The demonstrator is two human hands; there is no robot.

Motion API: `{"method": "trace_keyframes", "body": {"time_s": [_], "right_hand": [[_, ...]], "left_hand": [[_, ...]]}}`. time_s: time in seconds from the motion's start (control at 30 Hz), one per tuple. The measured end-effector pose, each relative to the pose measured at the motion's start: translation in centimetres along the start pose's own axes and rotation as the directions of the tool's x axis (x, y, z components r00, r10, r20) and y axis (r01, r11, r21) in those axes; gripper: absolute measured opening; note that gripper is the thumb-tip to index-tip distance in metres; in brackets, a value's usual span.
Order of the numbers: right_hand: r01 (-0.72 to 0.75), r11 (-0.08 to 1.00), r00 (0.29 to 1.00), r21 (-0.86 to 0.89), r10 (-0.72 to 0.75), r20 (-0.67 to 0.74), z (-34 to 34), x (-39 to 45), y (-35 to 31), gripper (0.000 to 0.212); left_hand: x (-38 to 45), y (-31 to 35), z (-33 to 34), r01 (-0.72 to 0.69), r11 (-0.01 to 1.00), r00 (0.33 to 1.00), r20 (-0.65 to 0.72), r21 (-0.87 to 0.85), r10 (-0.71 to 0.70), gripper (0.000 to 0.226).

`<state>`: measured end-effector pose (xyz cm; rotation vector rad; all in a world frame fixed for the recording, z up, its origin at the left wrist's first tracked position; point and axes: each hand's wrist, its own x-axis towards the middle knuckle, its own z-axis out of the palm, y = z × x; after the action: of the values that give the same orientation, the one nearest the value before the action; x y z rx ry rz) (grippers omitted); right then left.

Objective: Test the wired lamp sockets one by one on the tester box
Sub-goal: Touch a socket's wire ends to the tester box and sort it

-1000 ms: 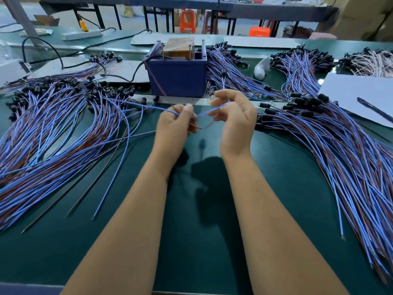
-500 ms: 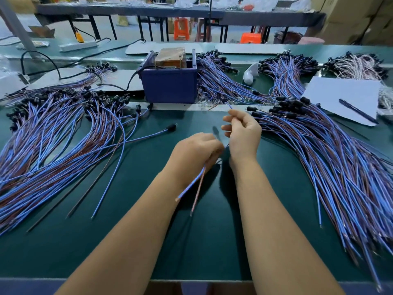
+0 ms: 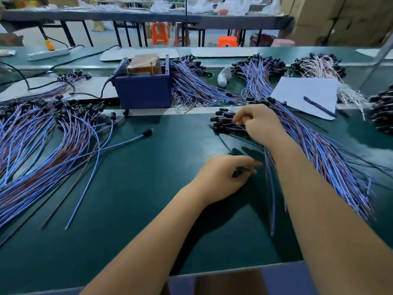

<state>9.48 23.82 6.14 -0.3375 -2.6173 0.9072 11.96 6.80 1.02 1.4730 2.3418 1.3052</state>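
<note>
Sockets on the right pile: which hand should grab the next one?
Right hand: its fingers already touch the sockets of that pile. The left hand rests lower on the table, holding nothing.

A green work surface (image 3: 131, 188) is seen spreading wide, a second green bench (image 3: 297, 53) set behind it. Beyond — a long dark table (image 3: 136, 15) on black legs, piled with white bags (image 3: 229, 6). Orange stools (image 3: 160, 33) are parked beneath on a pale floor (image 3: 32, 40). Cardboard boxes (image 3: 340, 20) are stacked at right — everything evenly lit.
</note>
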Motion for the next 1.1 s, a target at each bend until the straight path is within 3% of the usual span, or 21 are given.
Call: {"method": "trace_keyframes", "body": {"time_s": [0.07, 0.13, 0.2, 0.27, 0.33, 0.43, 0.5, 0.57, 0.67, 0.8, 0.97, 1.03, 1.1], "right_hand": [[-0.01, 0.992, 1.0, -0.127, 0.009, -0.008, -0.9, 0.2, 0.0, 0.038], [-0.06, 0.948, 0.998, -0.314, 0.054, -0.027, -1.2, 0.2, -0.1, 0.036], [-0.135, 0.855, 0.991, -0.501, 0.106, -0.087, -0.5, 0.3, -0.5, 0.032], [-0.189, 0.827, 0.979, -0.529, 0.119, -0.164, 1.3, 0.2, -1.8, 0.031], [-0.149, 0.894, 0.982, -0.422, 0.085, -0.167, 4.2, -0.1, -3.8, 0.03], [-0.005, 0.981, 0.999, -0.194, -0.005, -0.05, 8.9, -0.7, -7.3, 0.026], [0.056, 0.998, 0.998, 0.025, -0.057, 0.016, 11.6, -1.2, -9.6, 0.025], [0.044, 0.967, 0.997, 0.252, -0.06, 0.057, 13.5, -1.5, -11.1, 0.025], [-0.032, 0.939, 0.995, 0.343, -0.003, 0.1, 15.5, -1.8, -11.8, 0.025], [-0.03, 0.931, 0.997, 0.364, 0.001, 0.08, 16.2, -1.6, -11.3, 0.022], [-0.01, 0.929, 0.998, 0.369, -0.015, 0.063, 16.5, -2.1, -11.7, 0.021], [-0.036, 0.918, 0.999, 0.396, 0.024, 0.035, 16.6, -2.3, -12.0, 0.017], [-0.094, 0.882, 0.995, 0.462, 0.103, 0.005, 16.5, -2.3, -12.1, 0.012]], "left_hand": [[0.4, 0.4, 0.7, 0.106, 0.985, 0.994, -0.023, -0.134, -0.11, 0.032], [0.6, 0.6, 0.9, 0.148, 0.977, 0.984, -0.078, -0.156, -0.162, 0.028], [0.6, 0.5, 0.6, 0.168, 0.979, 0.953, -0.237, -0.114, -0.191, 0.025], [0.4, -0.1, -0.3, 0.218, 0.974, 0.872, -0.437, -0.055, -0.219, 0.024], [0.2, -1.2, -1.9, 0.323, 0.946, 0.784, -0.558, -0.008, -0.272, 0.024], [-0.9, -3.5, -4.8, 0.486, 0.874, 0.622, -0.703, 0.0, -0.346, 0.028], [-2.2, -5.0, -6.8, 0.578, 0.816, 0.52, -0.781, 0.023, -0.347, 0.029], [-3.2, -6.3, -8.5, 0.635, 0.772, 0.459, -0.805, 0.002, -0.376, 0.031], [-3.3, -7.6, -10.2, 0.625, 0.774, 0.463, -0.75, -0.102, -0.472, 0.036], [-2.3, -9.1, -11.0, 0.704, 0.709, 0.526, -0.657, -0.02, -0.541, 0.041], [-1.5, -9.9, -10.9, 0.794, 0.596, 0.521, -0.633, 0.115, -0.573, 0.038], [-1.5, -9.9, -10.6, 0.779, 0.622, 0.511, -0.656, 0.08, -0.555, 0.032], [-1.7, -10.0, -10.6, 0.696, 0.718, 0.505, -0.699, -0.017, -0.506, 0.027]]}}
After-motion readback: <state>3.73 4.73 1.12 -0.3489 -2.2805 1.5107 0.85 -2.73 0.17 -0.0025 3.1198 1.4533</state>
